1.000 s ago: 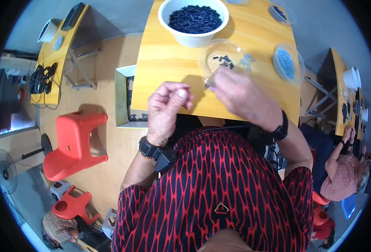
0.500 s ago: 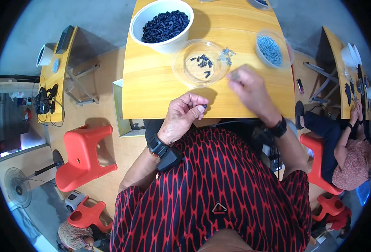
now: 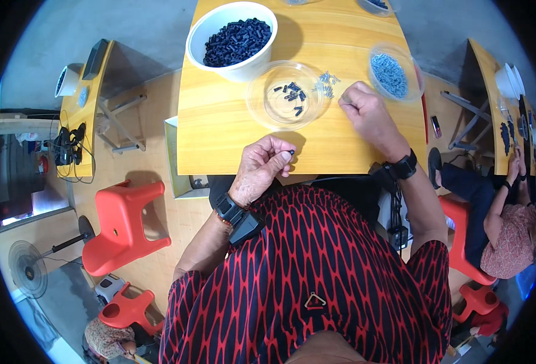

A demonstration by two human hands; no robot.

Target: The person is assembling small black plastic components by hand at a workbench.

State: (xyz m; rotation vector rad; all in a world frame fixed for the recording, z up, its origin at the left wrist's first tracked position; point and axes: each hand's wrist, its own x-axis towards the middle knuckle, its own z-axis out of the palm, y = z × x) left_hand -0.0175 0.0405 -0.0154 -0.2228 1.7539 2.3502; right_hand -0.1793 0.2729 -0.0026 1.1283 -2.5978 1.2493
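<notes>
My left hand (image 3: 260,167) is near the table's front edge, thumb and forefinger pinched on a small dark plastic plug (image 3: 291,152). My right hand (image 3: 370,115) hovers over the table with fingers bunched together; whatever is in them is hidden. Beside it lies a loose little pile of grey screws (image 3: 325,88). Between my hands and farther back sits a shallow clear round dish (image 3: 256,113) holding several dark plugs (image 3: 292,92). Behind the dish stands a white tub (image 3: 198,33) full of dark plugs. A clear tub (image 3: 418,85) of grey screws (image 3: 389,76) stands to the right.
The wooden table (image 3: 219,145) ends close to my body. More clear containers (image 3: 377,7) stand at its far edge. A red stool (image 3: 125,224) is on the floor to the left. At right, another person (image 3: 507,236) sits working at a side table (image 3: 492,109).
My right hand has moved slightly right and away from the dish, and its fingers now show sharply. My left hand keeps the plug in nearly the same spot.
</notes>
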